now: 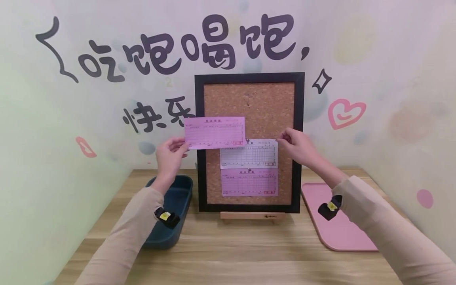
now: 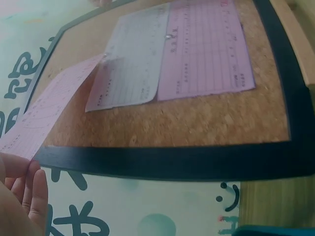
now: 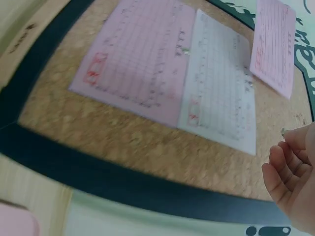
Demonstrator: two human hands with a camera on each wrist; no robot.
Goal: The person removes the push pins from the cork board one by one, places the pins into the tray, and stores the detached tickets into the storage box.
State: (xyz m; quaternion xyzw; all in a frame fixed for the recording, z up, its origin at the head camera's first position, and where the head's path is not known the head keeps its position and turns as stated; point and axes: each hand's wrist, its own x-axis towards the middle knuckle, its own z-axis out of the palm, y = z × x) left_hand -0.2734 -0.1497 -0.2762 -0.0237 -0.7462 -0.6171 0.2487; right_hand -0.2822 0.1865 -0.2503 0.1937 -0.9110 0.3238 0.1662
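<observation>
Two tan sleeves (image 1: pixel 121 233) reach in from the near side. The step in hand seems to be work on paper slips at a board (image 1: pixel 228 99), pinning one up or taking one down; I cannot tell which. The next move calls for a steady hold, so the thin paper does not bend or rip.

On the bench (image 1: pixel 242 253), which has wavy wood lines, a flat pink tray (image 1: pixel 342 233) with round corners sits on the right. A deep blue tub (image 1: pixel 167 239) with smooth sides sits on the left.

Up past them, the left hand (image 1: pixel 171 154) pinches the loose pink slip (image 1: pixel 215 132) by its left end, thumb and fingers pressed together. The slip is held up in front of the board, its low right corner near the top of the white slip (image 1: pixel 248 156). The right hand (image 1: pixel 299 146) pinches a tiny shiny bit that looks like a pin (image 3: pixel 283 132); its other fingers bend in.

The board is bumpy brown cork in a straight black frame (image 1: pixel 249 78). The white slip is pinned there, with the low pink slip (image 1: pixel 249 184) just below. Behind is a pale wall (image 1: pixel 392 51) with big black writing.
</observation>
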